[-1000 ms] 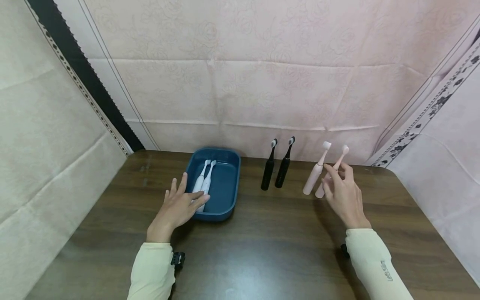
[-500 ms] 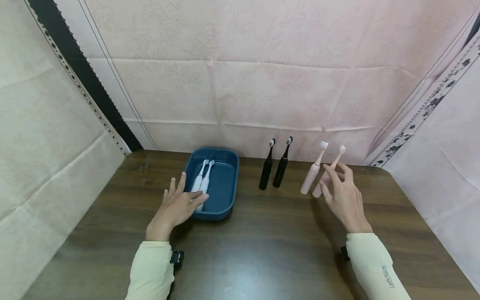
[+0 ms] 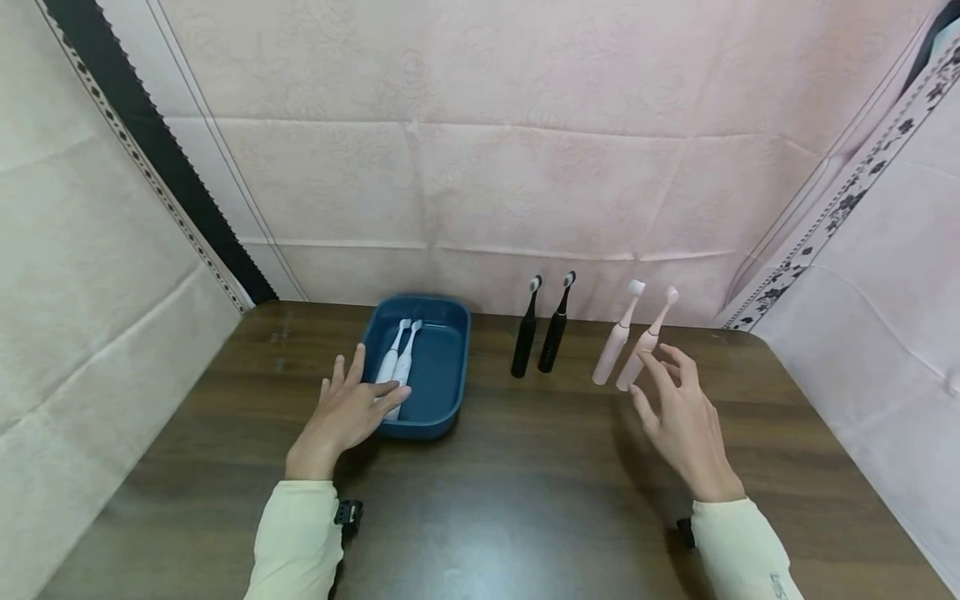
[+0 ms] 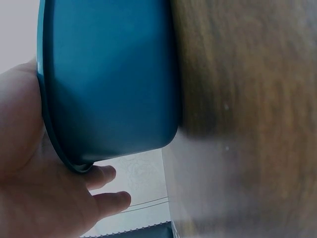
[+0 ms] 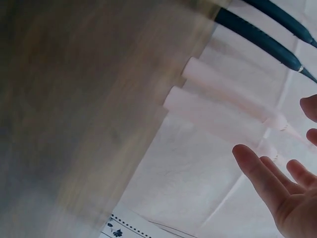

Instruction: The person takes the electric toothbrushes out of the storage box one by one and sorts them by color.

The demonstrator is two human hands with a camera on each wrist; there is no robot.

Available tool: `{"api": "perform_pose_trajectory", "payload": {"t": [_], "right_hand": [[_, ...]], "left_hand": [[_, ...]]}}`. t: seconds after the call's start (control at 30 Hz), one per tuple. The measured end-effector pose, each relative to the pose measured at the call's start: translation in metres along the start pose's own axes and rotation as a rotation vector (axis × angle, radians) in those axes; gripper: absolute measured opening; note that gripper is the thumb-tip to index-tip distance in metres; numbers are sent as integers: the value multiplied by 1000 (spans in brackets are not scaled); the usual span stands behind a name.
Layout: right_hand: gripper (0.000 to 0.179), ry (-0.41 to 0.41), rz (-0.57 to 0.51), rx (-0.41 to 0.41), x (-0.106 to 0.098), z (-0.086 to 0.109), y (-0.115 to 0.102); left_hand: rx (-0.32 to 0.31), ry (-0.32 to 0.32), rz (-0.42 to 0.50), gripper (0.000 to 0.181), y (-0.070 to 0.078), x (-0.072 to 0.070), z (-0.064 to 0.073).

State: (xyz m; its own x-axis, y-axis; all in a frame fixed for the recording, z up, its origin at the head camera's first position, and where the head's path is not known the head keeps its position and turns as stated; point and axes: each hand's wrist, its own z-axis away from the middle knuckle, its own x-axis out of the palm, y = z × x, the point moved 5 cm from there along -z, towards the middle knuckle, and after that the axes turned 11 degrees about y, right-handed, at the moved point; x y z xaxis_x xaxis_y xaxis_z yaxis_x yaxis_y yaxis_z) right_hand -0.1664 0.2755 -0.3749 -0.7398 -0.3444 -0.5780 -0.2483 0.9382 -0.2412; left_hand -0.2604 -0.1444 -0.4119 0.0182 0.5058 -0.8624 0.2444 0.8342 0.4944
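The right hand, thumb and fingers parted and gripping nothing, is just beside the nearer pink toothbrush, upright on the surface. The brush looks light, stiff, smooth and easily toppled, so its thick handle seems a surer hold than the slender neck. The left hand, fingers spread, rests on the blue tray.

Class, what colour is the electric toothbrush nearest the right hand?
Pale pink electric toothbrush, clearest in head view.
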Motion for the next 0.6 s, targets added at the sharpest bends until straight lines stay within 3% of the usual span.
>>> {"api": "perform_pose_trajectory", "payload": {"t": [0.23, 0.6], "right_hand": [[52, 27, -33, -25, -5, 3, -17], [54, 43, -117, -104, 9, -6, -53]], "left_hand": [[-5, 4, 2, 73, -3, -1, 1], [-5, 1, -2, 71, 0, -1, 1]]}}
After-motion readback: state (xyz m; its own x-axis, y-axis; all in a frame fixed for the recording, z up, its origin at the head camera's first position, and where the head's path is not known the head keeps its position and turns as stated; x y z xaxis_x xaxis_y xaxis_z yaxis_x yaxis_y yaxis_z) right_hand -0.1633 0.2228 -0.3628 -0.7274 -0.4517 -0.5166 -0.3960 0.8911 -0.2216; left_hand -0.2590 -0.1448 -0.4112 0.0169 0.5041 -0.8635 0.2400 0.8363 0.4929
